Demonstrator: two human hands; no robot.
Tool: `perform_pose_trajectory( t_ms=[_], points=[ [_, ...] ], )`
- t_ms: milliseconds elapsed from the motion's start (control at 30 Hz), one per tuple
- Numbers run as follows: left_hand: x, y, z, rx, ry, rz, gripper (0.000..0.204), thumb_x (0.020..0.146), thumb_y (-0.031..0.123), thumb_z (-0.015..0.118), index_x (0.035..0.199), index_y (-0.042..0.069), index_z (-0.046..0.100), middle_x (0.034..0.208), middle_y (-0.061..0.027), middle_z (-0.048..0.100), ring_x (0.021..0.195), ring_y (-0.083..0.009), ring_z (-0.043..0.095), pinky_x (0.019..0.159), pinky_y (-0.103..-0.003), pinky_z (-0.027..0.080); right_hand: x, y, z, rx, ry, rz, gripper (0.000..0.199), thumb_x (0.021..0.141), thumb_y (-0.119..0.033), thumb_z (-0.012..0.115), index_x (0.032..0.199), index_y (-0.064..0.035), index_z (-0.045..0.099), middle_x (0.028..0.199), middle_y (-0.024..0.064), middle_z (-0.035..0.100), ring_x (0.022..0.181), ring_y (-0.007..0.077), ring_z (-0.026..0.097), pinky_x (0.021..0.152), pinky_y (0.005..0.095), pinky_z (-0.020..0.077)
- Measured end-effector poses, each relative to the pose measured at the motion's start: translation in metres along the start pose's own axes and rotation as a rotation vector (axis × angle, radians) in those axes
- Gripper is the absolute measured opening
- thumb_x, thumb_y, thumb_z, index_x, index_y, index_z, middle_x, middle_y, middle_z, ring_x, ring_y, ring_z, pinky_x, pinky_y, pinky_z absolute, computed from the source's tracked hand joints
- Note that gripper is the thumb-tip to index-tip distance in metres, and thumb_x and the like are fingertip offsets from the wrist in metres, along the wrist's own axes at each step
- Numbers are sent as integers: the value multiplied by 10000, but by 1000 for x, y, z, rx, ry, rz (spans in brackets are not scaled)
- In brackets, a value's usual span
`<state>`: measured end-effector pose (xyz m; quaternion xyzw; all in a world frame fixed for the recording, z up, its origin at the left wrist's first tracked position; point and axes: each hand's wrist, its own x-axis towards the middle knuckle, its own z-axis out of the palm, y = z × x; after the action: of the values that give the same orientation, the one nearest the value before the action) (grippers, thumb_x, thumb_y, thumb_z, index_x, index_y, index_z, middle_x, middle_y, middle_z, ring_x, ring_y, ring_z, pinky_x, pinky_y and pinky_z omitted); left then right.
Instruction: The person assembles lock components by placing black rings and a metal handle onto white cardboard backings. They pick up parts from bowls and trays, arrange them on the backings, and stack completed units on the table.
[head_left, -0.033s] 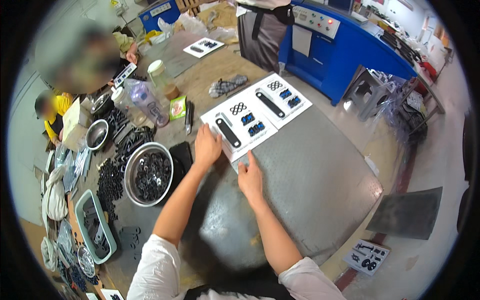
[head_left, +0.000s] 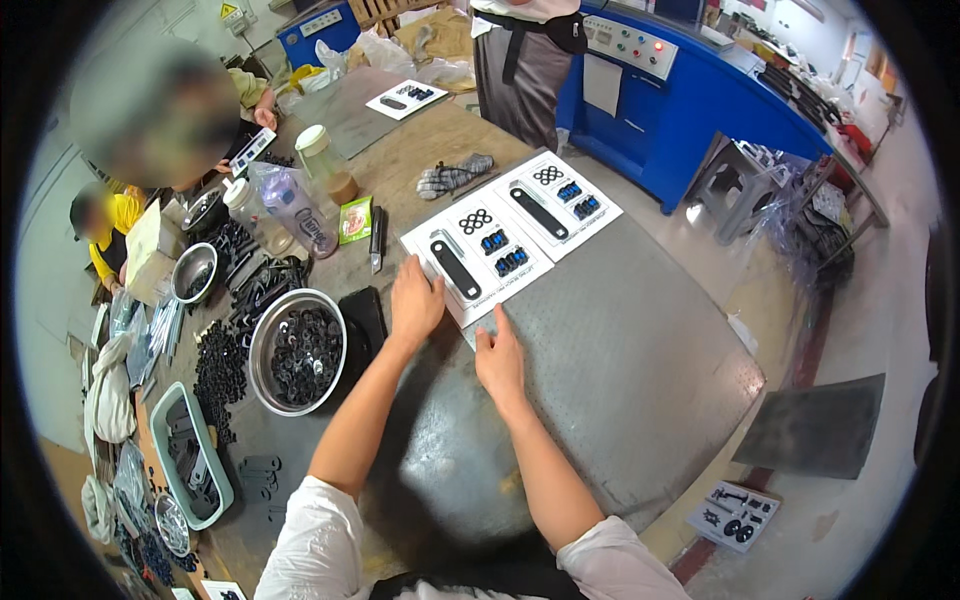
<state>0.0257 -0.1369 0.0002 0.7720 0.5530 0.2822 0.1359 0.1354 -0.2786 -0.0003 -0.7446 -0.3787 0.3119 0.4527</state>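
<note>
Grey metal tabletop (head_left: pixel 640 310) in workshop, blue machine (head_left: pixel 640 130) beyond it. Left hand (head_left: pixel 415 308): fingers loosely together, slightly bent, tips at left edge of near white card (head_left: pixel 483 266), not closed around it. Right hand (head_left: pixel 501 358): index finger stretched to lower edge of same card, thumb spread apart, nothing gripped. Exact contact I cannot tell. Near white card lies flat, just beyond fingertips, right beside second white card (head_left: pixel 553 198).

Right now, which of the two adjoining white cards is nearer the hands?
The left card: its near corner lies between left hand and right hand; the right card is farther.
</note>
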Motion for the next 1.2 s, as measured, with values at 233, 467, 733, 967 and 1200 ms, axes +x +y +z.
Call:
perform_pose_trajectory(
  t_ms=[233, 467, 733, 967, 1200],
  points=[
    [-40, 18, 7, -184, -43, -71, 583, 901, 160, 643, 1367, -133, 451, 1362, -372, 519, 1294, -492, 494, 1123, -492, 379, 5, -9, 0, 5, -33, -6, 598, 986, -243, 566, 1513, -22, 391, 1049, 223, 710, 996, 399, 671, 891, 480, 499],
    [-50, 18, 13, -57, -8, 5, 544, 914, 165, 613, 1375, -78, 458, 1446, -345, 458, 1367, -458, 430, 1152, -501, 328, 7, -5, 5, -23, -35, 18, 607, 996, -264, 541, 1542, -75, 357, 1143, 205, 697, 1066, 396, 655, 933, 499, 488],
    [-60, 18, 22, 3, 48, 35, 513, 952, 189, 585, 1390, -50, 466, 1501, -298, 425, 1399, -432, 402, 1168, -499, 309, 7, -6, 1, -11, -50, 44, 612, 986, -263, 553, 1533, -67, 361, 1174, 225, 687, 1081, 417, 648, 947, 508, 482],
    [-79, 13, 1, -224, 84, -3, 574, 976, 207, 581, 1453, -49, 390, 1541, -286, 356, 1401, -448, 384, 1175, -480, 308, 22, 16, 9, 253, -26, -72, 543, 969, -205, 608, 1440, 18, 457, 1073, 201, 696, 953, 305, 674, 872, 409, 515],
    [-241, 29, -161, -353, 22, 108, 399, 979, 144, 586, 1363, 57, 526, 1428, -180, 465, 1327, -378, 474, 1102, -428, 405, -16, -39, -12, 977, -520, 93, 449, 995, 81, 358, 1438, 147, 384, 1232, 218, 579, 1155, 274, 612, 1072, 355, 515]
  ],
)
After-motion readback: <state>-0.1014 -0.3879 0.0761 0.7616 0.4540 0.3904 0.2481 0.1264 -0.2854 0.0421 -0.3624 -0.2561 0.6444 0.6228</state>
